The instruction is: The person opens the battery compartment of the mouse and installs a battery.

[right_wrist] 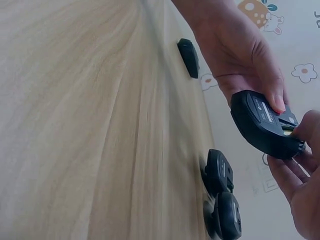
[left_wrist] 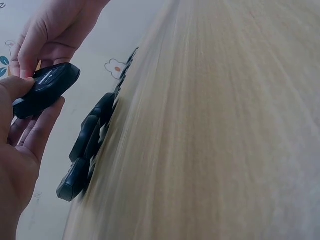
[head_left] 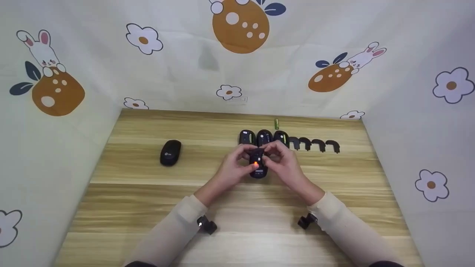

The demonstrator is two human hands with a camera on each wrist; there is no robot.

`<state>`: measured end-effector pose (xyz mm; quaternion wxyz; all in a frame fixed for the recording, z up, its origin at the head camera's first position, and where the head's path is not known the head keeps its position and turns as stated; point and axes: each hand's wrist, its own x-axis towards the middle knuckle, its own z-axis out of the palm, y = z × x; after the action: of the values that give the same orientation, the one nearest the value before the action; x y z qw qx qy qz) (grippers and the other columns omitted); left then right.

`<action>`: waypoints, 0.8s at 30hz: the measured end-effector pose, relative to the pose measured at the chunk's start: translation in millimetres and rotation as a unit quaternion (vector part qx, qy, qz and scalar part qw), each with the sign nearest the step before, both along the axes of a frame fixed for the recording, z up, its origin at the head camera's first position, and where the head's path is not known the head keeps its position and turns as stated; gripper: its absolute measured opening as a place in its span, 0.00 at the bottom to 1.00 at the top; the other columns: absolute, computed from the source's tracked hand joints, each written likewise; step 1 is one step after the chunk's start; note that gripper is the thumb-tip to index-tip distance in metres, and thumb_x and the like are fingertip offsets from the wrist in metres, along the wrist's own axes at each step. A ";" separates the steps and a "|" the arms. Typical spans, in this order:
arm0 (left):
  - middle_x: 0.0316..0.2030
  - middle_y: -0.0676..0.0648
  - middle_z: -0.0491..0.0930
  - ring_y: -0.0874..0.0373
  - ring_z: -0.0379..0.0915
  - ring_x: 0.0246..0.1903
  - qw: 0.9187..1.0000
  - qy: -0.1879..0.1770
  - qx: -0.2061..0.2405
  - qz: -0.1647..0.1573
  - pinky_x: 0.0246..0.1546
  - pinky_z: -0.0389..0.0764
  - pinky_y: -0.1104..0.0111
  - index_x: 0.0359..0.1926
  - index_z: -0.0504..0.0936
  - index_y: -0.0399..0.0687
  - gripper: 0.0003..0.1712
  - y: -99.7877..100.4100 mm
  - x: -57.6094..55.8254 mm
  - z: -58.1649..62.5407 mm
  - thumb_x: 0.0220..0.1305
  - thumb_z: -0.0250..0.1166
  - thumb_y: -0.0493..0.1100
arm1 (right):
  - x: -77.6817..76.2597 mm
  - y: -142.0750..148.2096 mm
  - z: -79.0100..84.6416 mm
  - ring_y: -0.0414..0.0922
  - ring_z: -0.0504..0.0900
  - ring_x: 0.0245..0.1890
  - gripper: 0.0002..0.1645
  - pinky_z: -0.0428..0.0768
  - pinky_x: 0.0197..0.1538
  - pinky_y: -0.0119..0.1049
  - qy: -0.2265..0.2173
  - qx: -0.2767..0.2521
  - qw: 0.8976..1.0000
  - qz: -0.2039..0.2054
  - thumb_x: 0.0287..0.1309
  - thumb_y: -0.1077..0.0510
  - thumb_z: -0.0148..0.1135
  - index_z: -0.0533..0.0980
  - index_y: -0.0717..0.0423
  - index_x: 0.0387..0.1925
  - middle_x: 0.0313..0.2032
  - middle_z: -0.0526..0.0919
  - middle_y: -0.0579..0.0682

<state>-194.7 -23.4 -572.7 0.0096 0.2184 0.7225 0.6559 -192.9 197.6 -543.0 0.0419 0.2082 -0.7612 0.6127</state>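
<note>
A black computer mouse (head_left: 258, 171) is held underside up above the table, an orange-red light glowing on its base. My left hand (head_left: 237, 163) grips its left side, thumb across the underside and fingers beneath. On the other side my right hand (head_left: 284, 163) holds the mouse near its far end, thumb at the battery slot. A strip of a green-yellow battery (right_wrist: 287, 132) shows in that slot in the right wrist view; the thumb partly hides it. Just beyond the hands, several more black mice (head_left: 264, 136) lie in a row, bottoms up.
Several dark curved battery covers (head_left: 318, 145) line up to the right of the row. A green battery (head_left: 277, 124) lies behind the mice. Another black mouse (head_left: 170, 152) sits upright at the left of the wooden table (head_left: 130, 207). Patterned cloth (head_left: 178, 74) surrounds the table.
</note>
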 end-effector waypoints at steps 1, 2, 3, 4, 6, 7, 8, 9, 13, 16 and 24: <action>0.58 0.46 0.85 0.52 0.84 0.49 1.000 0.001 -0.001 0.000 0.66 0.79 0.50 0.67 0.82 0.42 0.30 0.1 -0.1 -0.4 0.65 0.79 0.33 | 0.4 -0.2 -0.4 0.53 0.89 0.50 0.13 0.91 0.56 0.49 -0.001 0.001 1.000 -0.003 0.66 0.76 0.69 0.79 0.63 0.48 0.53 0.88 0.56; 0.58 0.47 0.85 0.52 0.84 0.49 1.000 0.002 -0.002 0.000 0.66 0.80 0.50 0.67 0.82 0.42 0.30 0.2 -0.2 -0.8 0.65 0.79 0.33 | 0.6 -0.5 -0.9 0.53 0.88 0.49 0.15 0.91 0.55 0.49 -0.003 0.001 1.000 -0.005 0.66 0.76 0.69 0.79 0.63 0.50 0.53 0.88 0.56; 0.58 0.47 0.85 0.52 0.84 0.49 1.000 0.002 -0.003 0.000 0.66 0.80 0.51 0.67 0.82 0.42 0.31 0.2 -0.5 -1.0 0.64 0.80 0.33 | 0.8 -0.8 -1.3 0.53 0.88 0.48 0.16 0.91 0.55 0.50 -0.005 0.000 1.000 -0.008 0.67 0.76 0.68 0.78 0.63 0.52 0.52 0.88 0.55; 0.58 0.47 0.85 0.52 0.83 0.50 1.000 0.002 -0.003 0.000 0.66 0.80 0.51 0.67 0.82 0.42 0.31 0.3 -0.3 -1.1 0.64 0.80 0.33 | 0.9 -1.3 -1.5 0.53 0.88 0.48 0.17 0.91 0.54 0.51 -0.006 -0.002 1.000 -0.009 0.67 0.76 0.68 0.78 0.63 0.53 0.52 0.88 0.55; 0.58 0.47 0.85 0.52 0.83 0.50 1.000 0.004 -0.005 0.000 0.66 0.80 0.52 0.67 0.82 0.43 0.31 0.5 -0.3 -1.1 0.64 0.80 0.33 | 1.5 -2.3 -1.4 0.53 0.87 0.47 0.17 0.91 0.54 0.50 -0.012 -0.008 1.000 -0.012 0.67 0.76 0.67 0.78 0.63 0.54 0.52 0.88 0.55; 0.58 0.47 0.85 0.52 0.83 0.50 1.000 0.005 -0.006 0.000 0.65 0.80 0.52 0.67 0.82 0.43 0.31 0.8 -0.5 -1.2 0.64 0.80 0.33 | 1.8 -2.6 -1.2 0.53 0.87 0.47 0.17 0.91 0.54 0.50 -0.015 -0.012 1.000 -0.014 0.66 0.76 0.67 0.78 0.64 0.53 0.52 0.88 0.55; 0.58 0.47 0.85 0.52 0.83 0.50 1.000 0.006 -0.007 0.000 0.65 0.80 0.52 0.67 0.82 0.43 0.31 1.0 -0.6 -1.1 0.64 0.80 0.33 | 2.0 -2.9 -1.0 0.53 0.87 0.48 0.17 0.91 0.55 0.49 -0.018 -0.015 1.000 -0.016 0.66 0.77 0.67 0.78 0.64 0.53 0.51 0.88 0.56; 0.58 0.47 0.85 0.52 0.83 0.50 1.000 0.004 -0.008 -0.001 0.65 0.80 0.52 0.67 0.82 0.43 0.31 1.1 -0.7 -1.0 0.64 0.80 0.34 | 2.0 -3.2 -0.9 0.54 0.87 0.48 0.16 0.91 0.55 0.47 -0.020 -0.018 0.999 -0.018 0.66 0.76 0.67 0.79 0.64 0.53 0.51 0.88 0.56; 0.57 0.47 0.85 0.53 0.84 0.49 1.000 -0.015 -0.002 -0.004 0.66 0.80 0.51 0.68 0.81 0.44 0.32 1.1 -1.6 1.2 0.65 0.80 0.35 | 1.6 -1.6 -0.4 0.57 0.87 0.49 0.16 0.91 0.56 0.44 -0.021 -0.015 1.000 -0.017 0.68 0.74 0.68 0.80 0.62 0.54 0.51 0.89 0.56; 0.55 0.44 0.85 0.50 0.84 0.49 0.999 -0.034 0.009 -0.009 0.64 0.82 0.50 0.69 0.81 0.43 0.32 0.4 -2.0 3.7 0.66 0.79 0.36 | 1.3 1.1 -0.6 0.58 0.88 0.50 0.17 0.91 0.56 0.44 -0.007 0.005 1.000 -0.010 0.70 0.71 0.70 0.80 0.62 0.57 0.52 0.88 0.55; 0.57 0.35 0.82 0.43 0.85 0.52 0.998 -0.055 0.032 -0.011 0.62 0.84 0.51 0.71 0.79 0.41 0.32 -3.7 -4.2 1.8 0.69 0.78 0.37 | 1.4 9.7 -3.3 0.55 0.84 0.65 0.39 0.84 0.69 0.44 0.028 0.055 0.996 0.062 0.61 0.67 0.81 0.76 0.61 0.72 0.67 0.80 0.59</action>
<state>-198.9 -27.2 -570.9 0.0492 0.1901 0.6975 0.6892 -191.5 207.2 -546.2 0.0138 0.2745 -0.7777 0.5654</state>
